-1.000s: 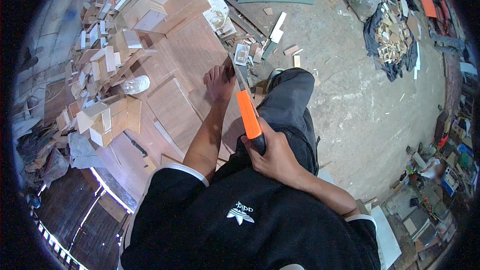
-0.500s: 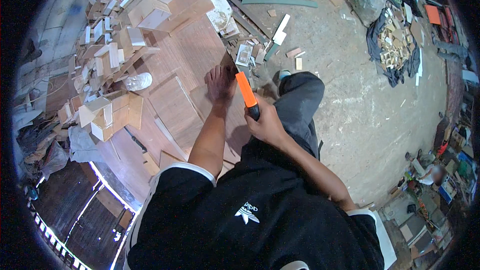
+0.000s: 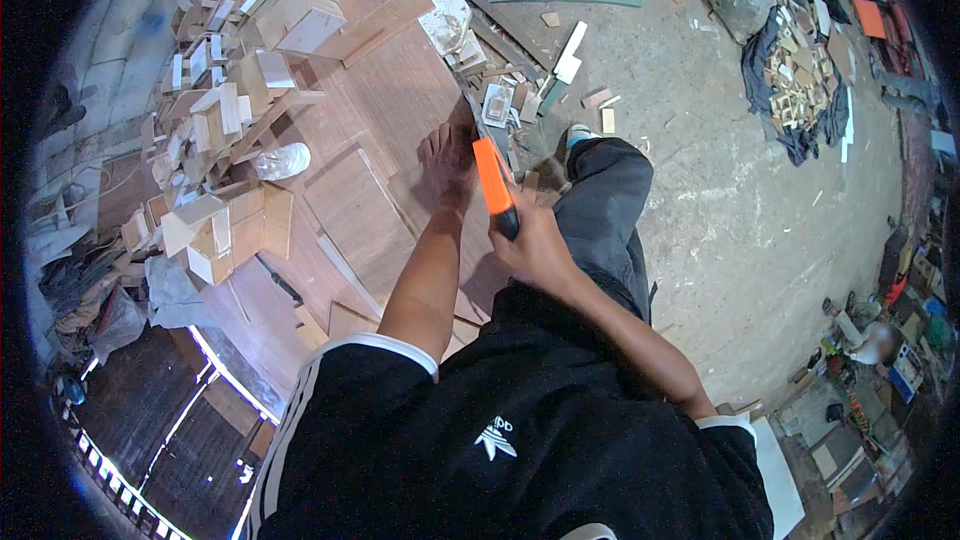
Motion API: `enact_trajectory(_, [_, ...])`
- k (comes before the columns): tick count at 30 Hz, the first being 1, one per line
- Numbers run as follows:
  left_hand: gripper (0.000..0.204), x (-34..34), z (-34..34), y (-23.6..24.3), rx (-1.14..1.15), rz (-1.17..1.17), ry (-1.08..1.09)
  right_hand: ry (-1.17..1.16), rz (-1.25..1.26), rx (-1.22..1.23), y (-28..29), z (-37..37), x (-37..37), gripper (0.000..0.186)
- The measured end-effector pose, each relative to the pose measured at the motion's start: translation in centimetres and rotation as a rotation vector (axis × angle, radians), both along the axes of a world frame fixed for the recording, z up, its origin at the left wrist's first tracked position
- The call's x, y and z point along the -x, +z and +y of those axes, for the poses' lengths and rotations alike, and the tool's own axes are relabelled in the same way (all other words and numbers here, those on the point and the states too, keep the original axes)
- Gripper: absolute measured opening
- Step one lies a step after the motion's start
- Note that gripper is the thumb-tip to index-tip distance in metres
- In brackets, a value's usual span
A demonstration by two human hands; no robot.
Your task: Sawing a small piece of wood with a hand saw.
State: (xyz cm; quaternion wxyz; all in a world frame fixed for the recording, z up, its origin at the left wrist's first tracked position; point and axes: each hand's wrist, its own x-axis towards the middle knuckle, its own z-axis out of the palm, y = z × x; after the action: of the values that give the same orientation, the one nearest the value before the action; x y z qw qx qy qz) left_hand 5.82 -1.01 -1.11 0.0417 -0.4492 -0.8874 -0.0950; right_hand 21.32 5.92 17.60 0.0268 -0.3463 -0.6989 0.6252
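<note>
Right hand clenches one orange tool, perhaps a saw; leftward, spread left hand on plywood, one container beyond.

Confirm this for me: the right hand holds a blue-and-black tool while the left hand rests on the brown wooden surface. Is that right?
Not quite: the colour is wrong. The head view shows the right hand holding an orange-and-black tool while the left hand rests on the brown wooden surface.
</note>
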Motion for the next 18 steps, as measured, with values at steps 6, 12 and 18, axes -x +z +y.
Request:
enact_trajectory(6, [0.029,-0.6,0.8,0.5,-0.044,-0.017,-0.005,-0.039,0.025,0.009,3.8,-1.1,-3.7,0.039])
enact_trajectory(12, [0.034,-0.8,0.6,1.3,0.012,-0.082,-0.009,0.067,-0.076,0.029,-1.2,0.6,-0.7,0.043])
enact_trajectory(18, [0.032,-0.1,0.1,0.0,0.042,-0.030,0.013,0.006,0.043,0.080,6.4,-0.8,-3.7,0.038])
